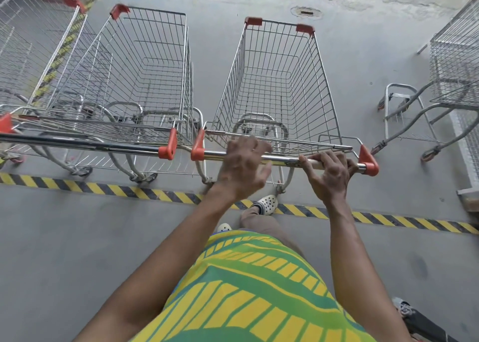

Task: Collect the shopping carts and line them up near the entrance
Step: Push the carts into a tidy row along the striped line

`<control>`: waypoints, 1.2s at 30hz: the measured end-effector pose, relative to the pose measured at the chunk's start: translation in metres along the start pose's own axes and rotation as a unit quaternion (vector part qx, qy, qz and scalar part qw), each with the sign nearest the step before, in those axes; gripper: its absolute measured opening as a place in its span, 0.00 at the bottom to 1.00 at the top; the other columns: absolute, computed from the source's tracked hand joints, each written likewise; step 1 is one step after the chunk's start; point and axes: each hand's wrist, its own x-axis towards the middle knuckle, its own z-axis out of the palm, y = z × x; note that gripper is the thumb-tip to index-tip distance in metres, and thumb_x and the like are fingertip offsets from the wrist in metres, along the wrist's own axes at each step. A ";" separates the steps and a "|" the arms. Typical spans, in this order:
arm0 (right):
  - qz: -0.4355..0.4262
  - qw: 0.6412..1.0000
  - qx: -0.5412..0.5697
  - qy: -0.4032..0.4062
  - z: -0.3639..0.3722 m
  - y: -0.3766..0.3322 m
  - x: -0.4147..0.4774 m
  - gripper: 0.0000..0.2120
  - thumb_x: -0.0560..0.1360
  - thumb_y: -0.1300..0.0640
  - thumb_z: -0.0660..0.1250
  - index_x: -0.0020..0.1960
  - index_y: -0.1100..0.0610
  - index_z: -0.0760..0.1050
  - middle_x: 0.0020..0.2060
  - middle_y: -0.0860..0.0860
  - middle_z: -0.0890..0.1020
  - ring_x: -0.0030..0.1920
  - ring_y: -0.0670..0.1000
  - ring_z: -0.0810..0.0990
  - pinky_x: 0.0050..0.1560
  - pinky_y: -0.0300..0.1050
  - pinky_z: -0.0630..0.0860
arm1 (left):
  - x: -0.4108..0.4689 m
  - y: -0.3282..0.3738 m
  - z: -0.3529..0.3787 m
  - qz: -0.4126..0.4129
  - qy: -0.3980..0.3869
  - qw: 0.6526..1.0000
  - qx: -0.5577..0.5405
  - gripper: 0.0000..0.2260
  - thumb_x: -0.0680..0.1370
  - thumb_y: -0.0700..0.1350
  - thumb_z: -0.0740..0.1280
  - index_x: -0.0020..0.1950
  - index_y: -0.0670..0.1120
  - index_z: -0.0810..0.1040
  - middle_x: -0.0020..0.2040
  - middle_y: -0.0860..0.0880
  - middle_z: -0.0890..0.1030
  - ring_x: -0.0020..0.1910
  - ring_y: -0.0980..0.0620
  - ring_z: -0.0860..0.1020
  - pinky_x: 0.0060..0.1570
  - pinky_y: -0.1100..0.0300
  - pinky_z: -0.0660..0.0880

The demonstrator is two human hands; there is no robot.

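One cart (317,64) stands just right of a second cart (187,56); my right hand (329,173) is clamped on its handle (283,160), my left hand (243,165) over it, fingers spread apart.

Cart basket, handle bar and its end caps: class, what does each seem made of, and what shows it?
Cart basket: thin steel-like wire welded in a grid, silvery grey. Handle bar: shiny metal tube, likely chromed, with bright highlights. End caps: probably moulded plastic, matte orange-red, rounded edges.

Grey concrete floor (77,238), yellow-black hazard stripe (129,192), round drain cover (307,12), white clog (268,204)
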 end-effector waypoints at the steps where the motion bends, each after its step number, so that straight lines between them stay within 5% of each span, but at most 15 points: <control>1: 0.000 1.000 0.001 -0.001 0.000 0.000 -0.001 0.21 0.77 0.32 0.65 0.44 0.49 0.81 0.43 0.43 0.81 0.53 0.51 0.75 0.59 0.60 0.64 | 0.004 0.005 0.009 0.011 -0.030 0.999 0.025 0.11 0.77 0.51 0.69 0.57 0.48 0.79 0.50 0.49 0.78 0.51 0.47 0.73 0.52 0.52 0.64; 10: 0.001 1.000 -0.001 -0.007 0.001 0.005 0.002 0.21 0.77 0.31 0.64 0.45 0.49 0.81 0.43 0.42 0.81 0.53 0.51 0.74 0.58 0.60 0.65 | 0.008 -0.003 0.035 -0.079 -0.108 0.991 0.021 0.12 0.80 0.51 0.68 0.62 0.49 0.78 0.59 0.46 0.78 0.59 0.45 0.73 0.58 0.48 0.64; 21: -0.007 1.000 0.004 0.012 0.000 0.007 0.002 0.23 0.77 0.29 0.62 0.43 0.49 0.80 0.42 0.42 0.80 0.51 0.49 0.73 0.58 0.63 0.67 | 0.005 -0.006 0.042 -0.068 -0.091 0.993 0.018 0.10 0.81 0.52 0.67 0.60 0.49 0.78 0.54 0.48 0.78 0.53 0.47 0.74 0.52 0.51 0.63; 36: -0.009 1.000 0.001 0.013 -0.002 0.005 0.003 0.27 0.77 0.27 0.59 0.44 0.49 0.81 0.42 0.42 0.81 0.52 0.49 0.75 0.59 0.59 0.64 | 0.005 -0.005 0.042 -0.071 -0.094 0.993 0.013 0.11 0.82 0.53 0.66 0.61 0.50 0.77 0.55 0.48 0.78 0.55 0.47 0.74 0.56 0.47 0.66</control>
